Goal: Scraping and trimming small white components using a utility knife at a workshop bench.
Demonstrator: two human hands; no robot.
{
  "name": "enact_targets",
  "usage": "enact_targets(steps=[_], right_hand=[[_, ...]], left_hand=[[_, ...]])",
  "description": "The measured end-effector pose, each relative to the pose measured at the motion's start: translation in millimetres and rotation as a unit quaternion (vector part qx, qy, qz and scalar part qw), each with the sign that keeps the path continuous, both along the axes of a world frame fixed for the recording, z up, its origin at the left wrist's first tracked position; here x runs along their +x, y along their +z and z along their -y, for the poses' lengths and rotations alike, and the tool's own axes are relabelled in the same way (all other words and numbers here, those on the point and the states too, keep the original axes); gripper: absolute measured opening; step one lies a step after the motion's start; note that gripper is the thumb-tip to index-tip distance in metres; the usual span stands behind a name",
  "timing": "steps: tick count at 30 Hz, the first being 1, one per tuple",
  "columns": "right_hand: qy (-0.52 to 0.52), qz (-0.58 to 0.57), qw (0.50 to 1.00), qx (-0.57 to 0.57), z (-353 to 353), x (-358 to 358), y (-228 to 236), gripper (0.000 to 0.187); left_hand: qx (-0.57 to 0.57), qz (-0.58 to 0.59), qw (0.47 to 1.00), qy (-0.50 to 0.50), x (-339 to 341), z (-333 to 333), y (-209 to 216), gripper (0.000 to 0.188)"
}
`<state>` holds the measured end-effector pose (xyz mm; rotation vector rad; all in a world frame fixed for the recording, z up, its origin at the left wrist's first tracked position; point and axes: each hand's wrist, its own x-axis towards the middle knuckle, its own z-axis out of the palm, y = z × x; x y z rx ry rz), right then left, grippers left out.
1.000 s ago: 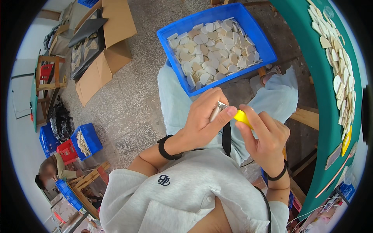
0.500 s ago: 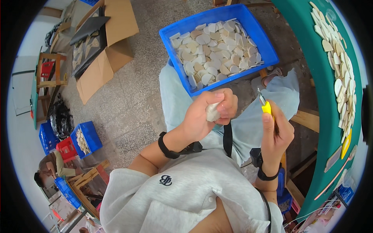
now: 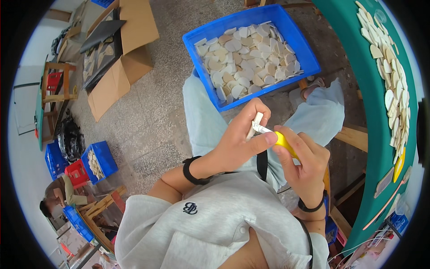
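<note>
My left hand (image 3: pixel 241 140) is closed around a small off-white flat piece (image 3: pixel 257 120), held on edge above my lap; its lower part is hidden by the fingers. My right hand (image 3: pixel 307 163) grips a yellow-handled blade tool (image 3: pixel 285 144) with a short metal tip. That tip rests against or right beside the piece, and my left thumb reaches over toward the handle. Just beyond both hands, a blue plastic tub (image 3: pixel 311 67) holds a heap of similar rounded off-white pieces (image 3: pixel 251 62).
At the right, a green tabletop (image 3: pixel 367 80) carries a long row of off-white pieces (image 3: pixel 394 94), a second yellow-handled tool (image 3: pixel 398 167) and a grey flat block (image 3: pixel 384 183). An opened cardboard box (image 3: pixel 112 87), blue bins (image 3: pixel 104 159) and a seated person (image 3: pixel 56 197) are at the left.
My right hand has moved left, bringing the tool from apart up to the off-white piece. My left hand has turned, so the piece's edge now shows and the thumb extends toward the tool.
</note>
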<state>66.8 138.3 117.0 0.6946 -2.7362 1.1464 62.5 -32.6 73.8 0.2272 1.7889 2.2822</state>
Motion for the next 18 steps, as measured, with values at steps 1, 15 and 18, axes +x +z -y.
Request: enact_targets(steps=[1,15,18], right_hand=[[0.002,-0.003,1.000,0.010,-0.3,0.1,0.7,0.031],[0.014,-0.009,0.998,0.052,-6.5,-1.1,6.2,0.032],[0.018,-0.021,0.998,0.063,-8.3,-1.3,5.4,0.032]], left_hand=[[-0.022,-0.041,0.999,0.011,-0.9,-1.0,-3.0,0.028],[-0.094,-0.142,0.984,0.045,-2.9,-3.1,-11.3,0.024],[-0.103,-0.139,0.984,0.045,-2.1,-2.9,-12.2,0.025]])
